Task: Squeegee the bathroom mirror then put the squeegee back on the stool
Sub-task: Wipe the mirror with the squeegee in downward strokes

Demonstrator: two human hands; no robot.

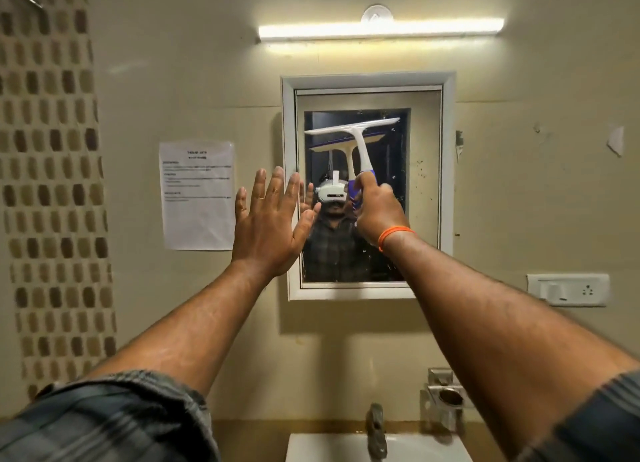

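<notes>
Warm, dim bathroom lit from one tube light (381,30) above your mirror (367,187).

You get glare blown white along the tube, with a yellow wash fading down the wall (173,80). The mirror casts a soft shadow beneath its frame. Your wide lens bows the edges; the sleeves (104,423) and tap (377,430) near you look soft.

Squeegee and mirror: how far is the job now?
In hand: the right hand holds the squeegee by its handle, blade high on the mirror; the left hand is open. Specks remain on the glass. Left: wiping down, then returning it to the stool, not in view.
</notes>
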